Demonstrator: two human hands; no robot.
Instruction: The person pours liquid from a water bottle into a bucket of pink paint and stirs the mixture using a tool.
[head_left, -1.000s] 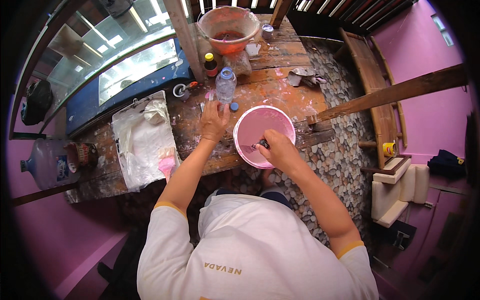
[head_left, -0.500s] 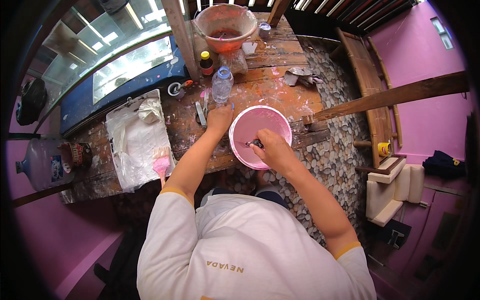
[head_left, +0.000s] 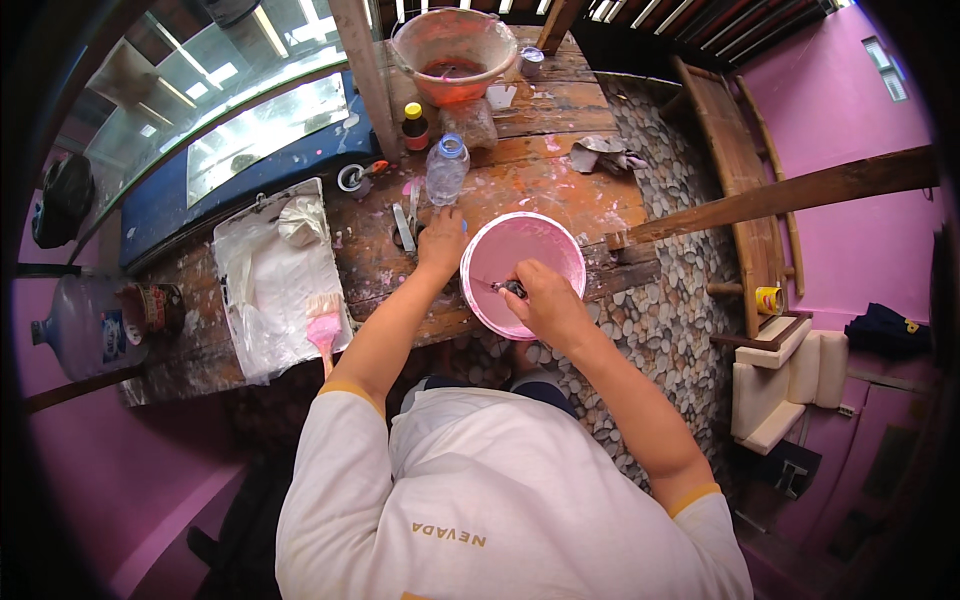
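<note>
Shirt lettered; jug labelled. Table paint-spattered; wall pink. Right hand closed on handle; left hand by bottle, openness, hold unclear.

Left hand back-up, arm extended forward; right hand clenched, fingers curled, forearm angled inward.

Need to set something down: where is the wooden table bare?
A broad patch of table is free between the clear bottle, grey rag and pink bucket; a narrower one between the plastic-covered board and grey tool. Around that bottle it's crowded: left hand, grey tool, dark bottle.
</note>
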